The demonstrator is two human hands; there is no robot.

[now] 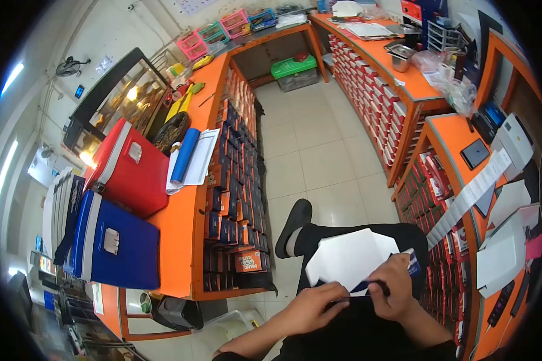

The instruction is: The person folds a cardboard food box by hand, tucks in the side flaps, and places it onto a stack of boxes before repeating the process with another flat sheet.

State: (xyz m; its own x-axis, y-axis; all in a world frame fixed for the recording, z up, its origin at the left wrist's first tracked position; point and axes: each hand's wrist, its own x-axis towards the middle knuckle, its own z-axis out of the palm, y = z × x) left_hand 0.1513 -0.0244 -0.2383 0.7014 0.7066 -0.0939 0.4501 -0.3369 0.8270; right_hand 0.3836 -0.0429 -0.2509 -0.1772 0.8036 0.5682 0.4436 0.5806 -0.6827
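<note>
A white sheet of card (352,256) with angled edges lies over my lap, its plain side up. Dark blue printing shows at its right end, by my right hand (392,289), whose thumb and bent fingers pinch that near right part. At the near left edge, my left hand (319,308) has its fingers bent and thumb pressed close, against the card's lower edge. What exactly lies between the left fingers is hard to make out.
Left, an orange counter (180,259) carries a blue box (120,246), a red box (138,174) and a blue roll (185,155). Right, an orange desk (448,135) holds a phone (474,154), a printer (513,144) and a long paper strip. Shelves of small boxes stand on both sides.
</note>
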